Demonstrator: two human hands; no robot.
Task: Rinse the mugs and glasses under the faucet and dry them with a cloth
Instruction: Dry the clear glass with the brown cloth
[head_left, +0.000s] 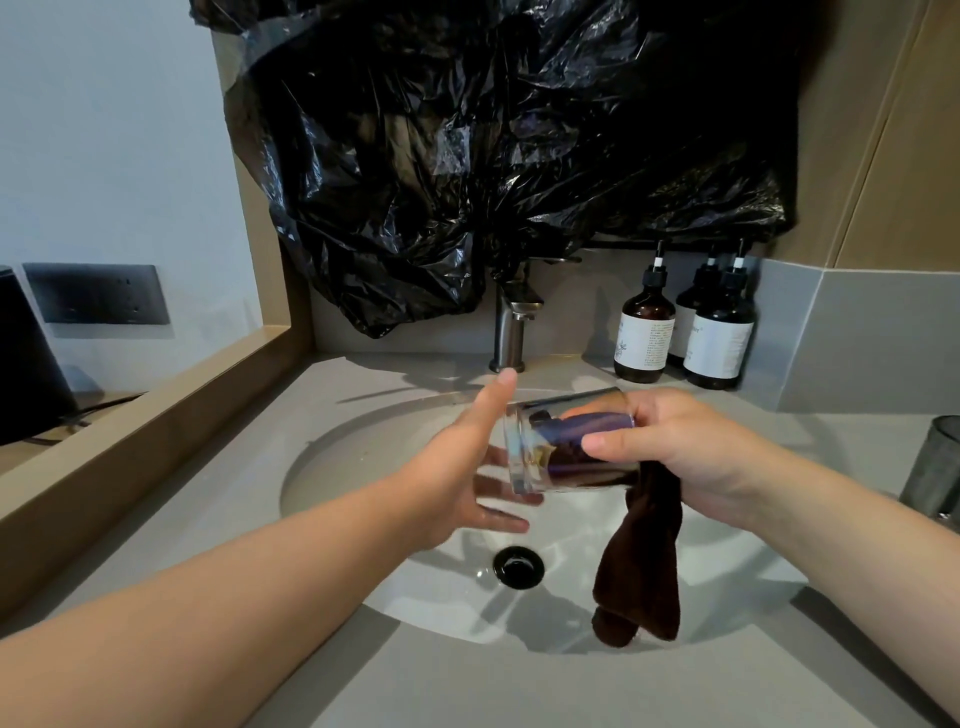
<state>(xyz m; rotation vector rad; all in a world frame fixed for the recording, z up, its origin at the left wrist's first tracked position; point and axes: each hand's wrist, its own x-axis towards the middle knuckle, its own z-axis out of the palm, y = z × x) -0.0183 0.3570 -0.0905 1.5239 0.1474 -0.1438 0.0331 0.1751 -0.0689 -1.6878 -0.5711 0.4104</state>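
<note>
I see black plastic sheeting (493, 156) hanging over the white sink (332, 467). My right hand (691, 457) grips a clear glass (566, 447) on its side above the basin, with a brown cloth (644, 566) stuffed inside and hanging down. My left hand (457, 467) is spread wide at its base. 3 pump bottles (644, 332) stand behind.

White labels with fine print were carried by the brown pump bottles (645, 330) behind the sink, but no word on them could be read.
</note>
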